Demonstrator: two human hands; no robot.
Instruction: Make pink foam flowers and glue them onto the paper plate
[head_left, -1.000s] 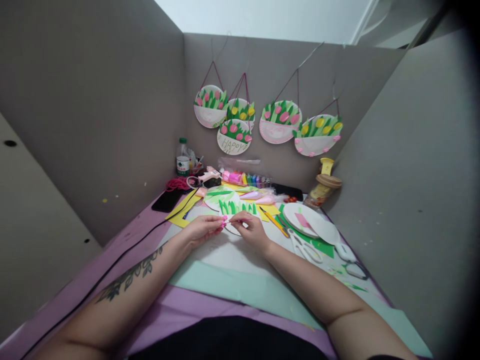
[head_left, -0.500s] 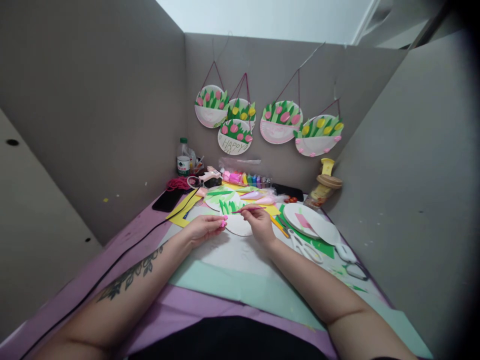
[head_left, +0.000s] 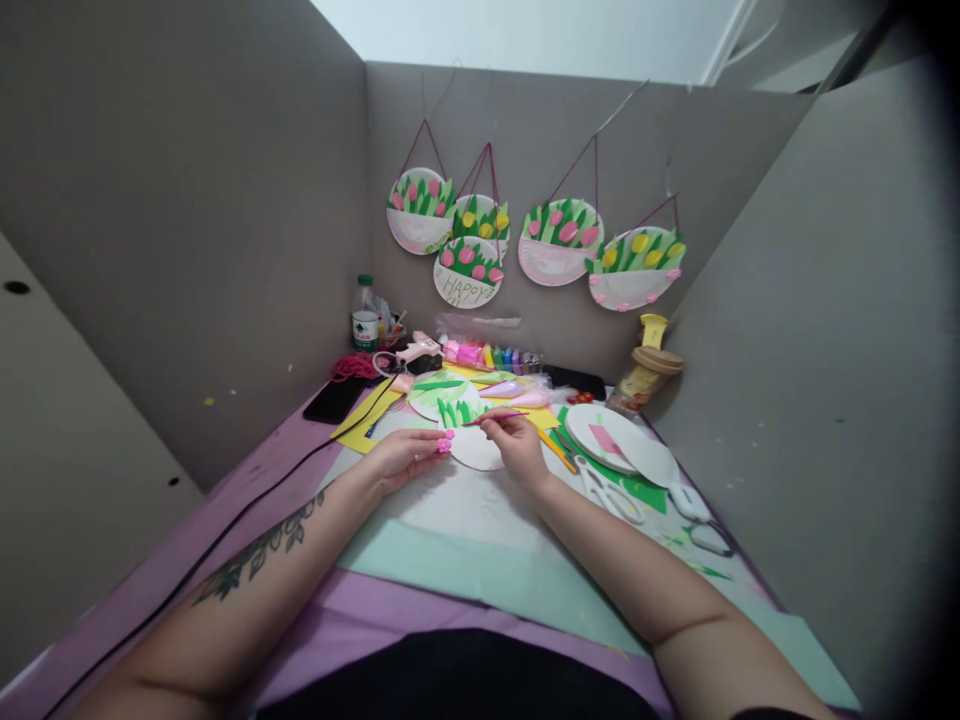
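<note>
In the middle of the desk is a half-covered paper plate (head_left: 478, 452) with green paper leaves (head_left: 459, 412) rising from its pocket. Small pink flowers (head_left: 445, 442) show at its left rim. Against that rim, my left hand (head_left: 409, 455) is closed, fingers and thumb pinching the plate's edge beside the flowers; the exact contact is partly hidden. My right hand (head_left: 514, 445) grips a thin magenta stick tool (head_left: 495, 418) above the plate's right side. The tool's tip points left, over the leaves.
White scissors (head_left: 611, 495), a yellow pencil (head_left: 556, 452) and stacked paper plates (head_left: 600, 438) lie right. Behind are clay packs (head_left: 480, 355), a pink glue gun (head_left: 420, 348) and a bottle (head_left: 365, 318). A black cable (head_left: 247, 508) crosses left. Decorated plates (head_left: 561, 245) hang on the partition.
My left fingers have drawn back slightly to the left, and the pink flowers show more fully. My right hand and the stick have hardly moved.
</note>
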